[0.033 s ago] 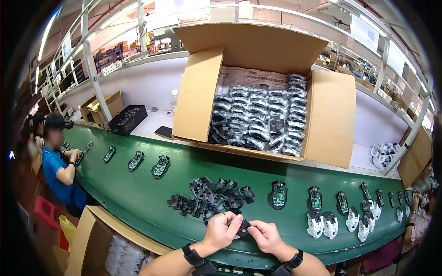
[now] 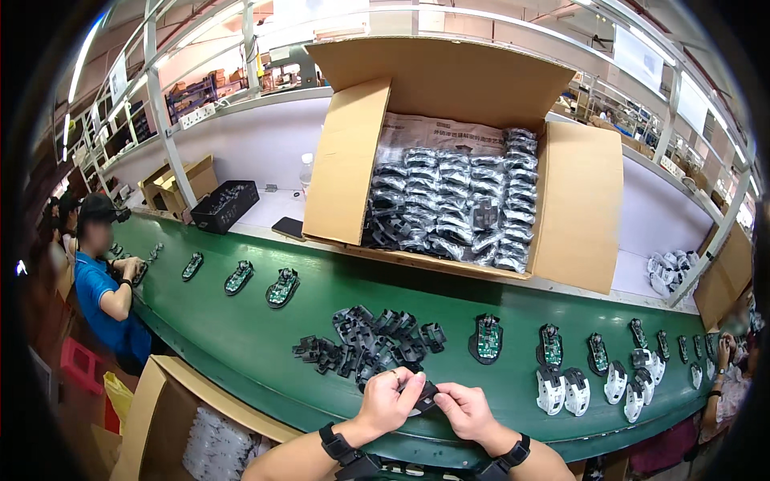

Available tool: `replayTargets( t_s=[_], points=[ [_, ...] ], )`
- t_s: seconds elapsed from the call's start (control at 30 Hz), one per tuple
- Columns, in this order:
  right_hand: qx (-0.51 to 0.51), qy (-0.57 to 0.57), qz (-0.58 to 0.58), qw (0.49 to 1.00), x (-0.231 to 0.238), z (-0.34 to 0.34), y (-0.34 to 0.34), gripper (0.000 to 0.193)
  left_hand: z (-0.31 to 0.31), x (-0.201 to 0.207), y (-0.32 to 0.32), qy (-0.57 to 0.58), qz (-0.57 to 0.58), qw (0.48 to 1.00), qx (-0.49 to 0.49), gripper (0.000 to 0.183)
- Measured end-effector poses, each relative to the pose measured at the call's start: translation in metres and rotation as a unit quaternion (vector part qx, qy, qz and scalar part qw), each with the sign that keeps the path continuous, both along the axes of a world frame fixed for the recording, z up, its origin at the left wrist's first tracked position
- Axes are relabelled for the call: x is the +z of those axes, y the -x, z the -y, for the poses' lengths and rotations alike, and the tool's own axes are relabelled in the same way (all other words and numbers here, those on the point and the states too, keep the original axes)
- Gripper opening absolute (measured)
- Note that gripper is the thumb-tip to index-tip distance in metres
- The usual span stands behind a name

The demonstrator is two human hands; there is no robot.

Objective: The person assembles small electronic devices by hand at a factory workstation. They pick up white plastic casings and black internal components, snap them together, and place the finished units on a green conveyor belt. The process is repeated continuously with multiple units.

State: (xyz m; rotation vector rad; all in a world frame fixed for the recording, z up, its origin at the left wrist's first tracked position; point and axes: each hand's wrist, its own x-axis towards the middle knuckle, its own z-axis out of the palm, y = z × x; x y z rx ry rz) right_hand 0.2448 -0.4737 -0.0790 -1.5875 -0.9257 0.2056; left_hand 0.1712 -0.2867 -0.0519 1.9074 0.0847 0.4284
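Below, left hand (image 2: pixel 388 402) and right hand (image 2: pixel 470 414) pinching seemingly plastic part (image 2: pixel 426 398), green worktop (image 2: pixel 241 337), partition (image 2: pixel 269 148)

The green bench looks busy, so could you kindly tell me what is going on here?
A person's left hand and right hand hold a black part between them over the near side of the green bench. A pile of black parts lies just beyond. Dark bases with green circuit boards lie on both sides, white shells to the right, and an open carton of wrapped parts behind.

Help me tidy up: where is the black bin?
On the left of the head view, the black bin stands just right of the small cardboard box.
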Motion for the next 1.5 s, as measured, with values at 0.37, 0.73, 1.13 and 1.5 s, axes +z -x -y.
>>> replayTargets(
  t_s=[0.37,0.73,1.13,1.5],
  points=[
    [-0.352,0.358,0.264,0.823,0.025,0.078,-0.074,0.021,0.001,-0.009,-0.012,-0.189,0.092,0.978,-0.021,0.036],
    [-0.027,0.258,0.34,0.904,-0.012,-0.01,-0.019,0.054,0.01,-0.012,-0.01,-0.226,0.132,0.958,-0.115,0.019],
    [-0.065,0.208,0.271,0.938,0.002,0.012,-0.027,0.021,-0.103,0.087,0.093,-0.242,0.24,0.933,0.116,0.001],
    [-0.073,0.229,0.239,0.941,-0.011,0.005,-0.033,0.037,-0.204,-0.152,0.351,-0.199,-0.418,0.687,0.56,0.046]
  ],
)
